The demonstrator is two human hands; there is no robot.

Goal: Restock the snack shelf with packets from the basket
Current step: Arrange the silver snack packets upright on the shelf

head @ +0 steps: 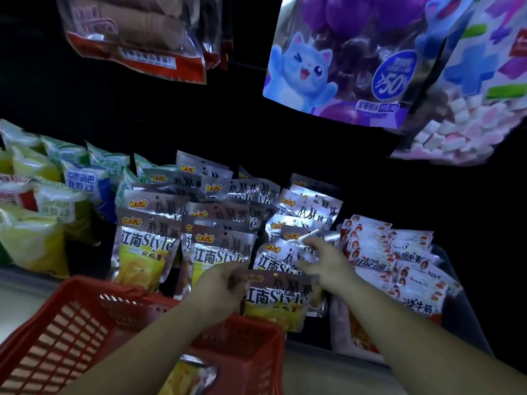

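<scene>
**Chip packet held at the snack shelf**

The left hand (221,286) pinches the top corner of a silver-and-yellow chip packet (279,300) above the red basket (71,323), just before the matching packets (154,243) on the shelf (25,283). The right hand (328,263) holds nothing, fingers loosely spread over that stack

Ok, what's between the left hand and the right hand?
Head view: a silver-and-yellow packet, gripped at its top corner by the left hand. Its top edge runs across to just under the right hand, which is open.
</scene>
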